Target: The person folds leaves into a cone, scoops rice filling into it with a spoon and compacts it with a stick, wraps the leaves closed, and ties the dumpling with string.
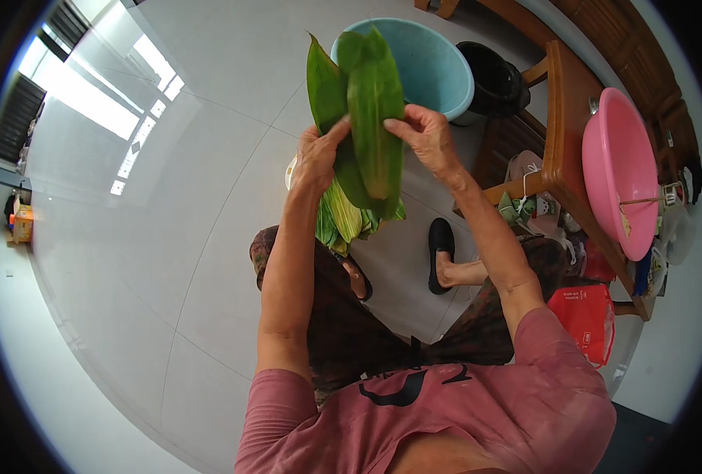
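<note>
Several broad green leaves (375, 118) are held up together in front of me, overlapping, their tips pointing away from me. My left hand (318, 156) pinches them at their left side, the thumb on top. On the right side, my right hand (427, 141) grips the edge of the front leaf between thumb and fingers. Below them, a pile of more green and yellowish leaves (343, 215) shows, partly hidden by the held leaves and my left forearm. What the pile rests on is mostly hidden.
A light blue basin (430, 67) stands beyond the leaves, with a black bucket (495, 79) beside it. At the right, a pink basin (619, 174) rests on a wooden chair (556, 118). A red bag (586, 322) lies below it. My feet are on the tiled floor.
</note>
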